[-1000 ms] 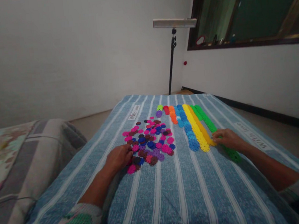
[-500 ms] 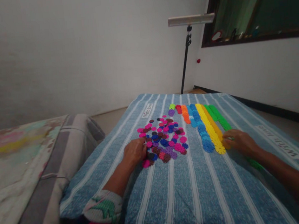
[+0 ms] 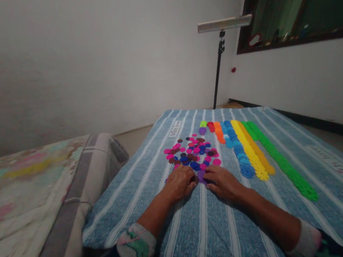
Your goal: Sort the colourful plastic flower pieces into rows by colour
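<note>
A loose pile of notched plastic discs point(image 3: 195, 165) in pink, dark blue, purple and brown lies mid-table. My left hand point(image 3: 181, 182) rests over the pile's near left edge, fingers curled down; anything in them is hidden. Facing it, my right hand point(image 3: 223, 181) is at the near right edge, thumb and fingers a little apart beside a purple disc point(image 3: 201, 177). Overlapping discs form rows to the right: a blue row point(image 3: 240, 154), a yellow row point(image 3: 249, 151), an amber row point(image 3: 257, 152) and a long green row point(image 3: 287, 166).
Short groups of orange discs point(image 3: 219, 132) and red discs point(image 3: 210, 126) lie at the far side of the striped tablecloth point(image 3: 223, 228). A covered bed point(image 3: 44, 189) stands at the left. Behind the table rises a light stand point(image 3: 218, 67) near the wall.
My right hand has left the amber row and moved left to the pile. My left hand has shifted right along the pile's near edge. The view has turned slightly left.
</note>
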Action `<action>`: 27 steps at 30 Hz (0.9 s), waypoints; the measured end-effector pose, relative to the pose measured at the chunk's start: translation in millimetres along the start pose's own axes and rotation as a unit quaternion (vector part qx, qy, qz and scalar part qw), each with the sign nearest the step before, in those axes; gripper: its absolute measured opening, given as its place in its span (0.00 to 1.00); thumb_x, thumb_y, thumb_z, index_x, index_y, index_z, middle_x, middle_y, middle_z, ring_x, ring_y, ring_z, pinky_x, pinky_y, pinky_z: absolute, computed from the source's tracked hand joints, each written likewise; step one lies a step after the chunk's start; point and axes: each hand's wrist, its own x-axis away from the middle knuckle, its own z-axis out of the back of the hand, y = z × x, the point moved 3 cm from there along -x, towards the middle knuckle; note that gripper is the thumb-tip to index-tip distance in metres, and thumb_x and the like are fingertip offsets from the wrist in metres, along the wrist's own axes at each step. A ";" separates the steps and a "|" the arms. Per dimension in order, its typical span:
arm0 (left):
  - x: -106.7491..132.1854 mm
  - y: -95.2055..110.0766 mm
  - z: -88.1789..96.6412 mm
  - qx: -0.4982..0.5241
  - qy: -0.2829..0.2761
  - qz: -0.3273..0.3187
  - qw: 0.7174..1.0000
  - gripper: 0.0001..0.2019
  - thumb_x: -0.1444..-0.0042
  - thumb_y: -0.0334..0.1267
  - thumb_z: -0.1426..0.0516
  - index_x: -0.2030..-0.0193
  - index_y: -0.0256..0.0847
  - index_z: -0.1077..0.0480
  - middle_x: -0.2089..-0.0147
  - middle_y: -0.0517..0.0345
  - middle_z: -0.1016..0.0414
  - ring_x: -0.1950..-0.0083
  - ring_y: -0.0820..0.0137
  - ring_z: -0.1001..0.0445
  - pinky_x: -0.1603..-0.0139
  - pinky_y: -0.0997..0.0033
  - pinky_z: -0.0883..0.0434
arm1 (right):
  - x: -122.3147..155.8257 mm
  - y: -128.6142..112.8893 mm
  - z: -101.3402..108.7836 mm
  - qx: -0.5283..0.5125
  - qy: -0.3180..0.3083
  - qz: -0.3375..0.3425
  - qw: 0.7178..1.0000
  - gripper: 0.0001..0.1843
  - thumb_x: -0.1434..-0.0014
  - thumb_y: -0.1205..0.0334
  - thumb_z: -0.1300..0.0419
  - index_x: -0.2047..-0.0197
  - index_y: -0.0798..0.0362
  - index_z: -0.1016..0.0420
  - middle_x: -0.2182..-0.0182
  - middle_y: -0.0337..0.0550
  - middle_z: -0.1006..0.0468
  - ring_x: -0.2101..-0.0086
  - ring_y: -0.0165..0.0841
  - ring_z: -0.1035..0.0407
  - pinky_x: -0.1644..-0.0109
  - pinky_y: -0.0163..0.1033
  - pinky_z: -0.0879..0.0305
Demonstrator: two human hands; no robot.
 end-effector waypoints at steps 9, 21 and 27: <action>-3.6 -55.6 5.0 0.050 0.074 0.132 0.987 0.10 0.47 0.27 0.48 0.63 0.41 0.27 0.58 0.53 0.25 0.51 0.65 0.29 0.47 0.65 0.33 | -13.5 22.4 -20.6 0.042 0.069 -0.041 0.996 0.07 0.39 0.64 0.41 0.59 0.53 0.24 0.56 0.50 0.24 0.53 0.41 0.32 0.48 0.45 0.38; -2.7 -86.1 7.5 0.080 0.148 0.214 0.962 0.13 0.50 0.26 0.48 0.61 0.40 0.26 0.60 0.55 0.22 0.55 0.67 0.25 0.49 0.68 0.31 | -1.7 5.9 -24.2 0.000 0.098 0.028 0.995 0.06 0.39 0.66 0.43 0.62 0.52 0.24 0.58 0.49 0.24 0.55 0.41 0.31 0.49 0.47 0.34; -0.2 -99.1 4.7 0.064 0.176 0.257 0.948 0.13 0.50 0.26 0.48 0.61 0.39 0.26 0.59 0.54 0.21 0.56 0.67 0.25 0.51 0.68 0.31 | 0.1 4.8 -29.6 -0.009 0.125 0.035 0.992 0.07 0.40 0.67 0.43 0.60 0.52 0.24 0.55 0.51 0.23 0.55 0.42 0.30 0.50 0.48 0.32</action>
